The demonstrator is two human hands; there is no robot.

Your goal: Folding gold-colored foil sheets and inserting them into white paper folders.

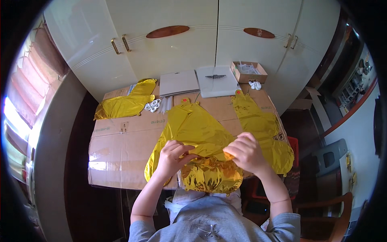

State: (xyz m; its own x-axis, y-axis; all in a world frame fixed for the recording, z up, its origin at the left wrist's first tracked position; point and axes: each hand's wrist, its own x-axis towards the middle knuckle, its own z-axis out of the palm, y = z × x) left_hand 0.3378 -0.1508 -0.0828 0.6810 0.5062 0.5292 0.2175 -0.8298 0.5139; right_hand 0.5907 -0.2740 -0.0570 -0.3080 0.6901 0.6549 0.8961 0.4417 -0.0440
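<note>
Both hands pinch a flat gold foil balloon (199, 133) on the cardboard-covered table (121, 137). The left hand (172, 156) grips its crumpled lower fold; the right hand (245, 152) clamps the edge.

A single fisheye view looks steeply down from the person's head, facing forward over a cardboard-covered table (121, 137) toward white wardrobe doors (169, 48). The near table edge sits close beneath the lens; straight lines bend at the dark circular rim.
</note>
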